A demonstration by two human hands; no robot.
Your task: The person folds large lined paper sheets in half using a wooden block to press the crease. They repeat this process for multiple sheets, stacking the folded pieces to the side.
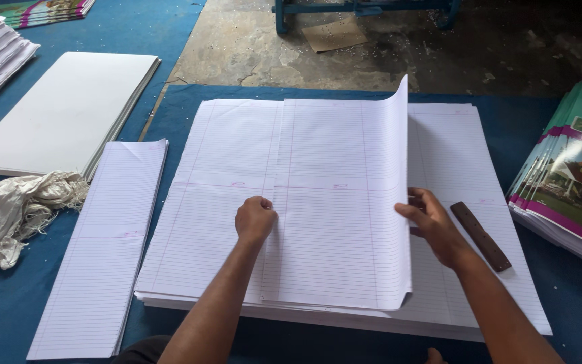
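On the blue mat, head view only: one person's two bare hands over a big stack of ruled paper.

Head view / left hand (255, 219): curled into a loose fist, knuckles pressed down on the folded-over sheets near their left edge; grips nothing, just pushes flat.

Head view / right hand (431, 222): fingers (409, 210) partly open, pinched onto the right edge of the folded sheets (341, 202), thumb side hidden behind the paper; holds that edge, which curves up.

Folded sheets: white, ruled, with faint pink margin lines; lying over the middle of the stack, fold side at right standing up, top right corner lifted highest.

Paper stack (223, 155): wide, flat, many sheets thick, centre of the mat, right in front of the person; both forearms reach across its near edge.

Wooden stick (481, 236): dark brown, flat, lying diagonally on the right part of the stack, just beside the right hand, not touching it as far as I can tell.

Narrow ruled strip pile (106, 249): left of the stack, close alongside, apart from it.

Rag (15, 212): grey-white frayed cloth, far left, near the strip pile.

White board stack (62, 111): plain sheets, upper left, well apart from hands.

Printed covers (567, 182): teal and magenta pile with a house picture, right edge, fanned.

Floor (399, 54): bare concrete beyond the mat, a cardboard scrap (335, 34) lying on it.
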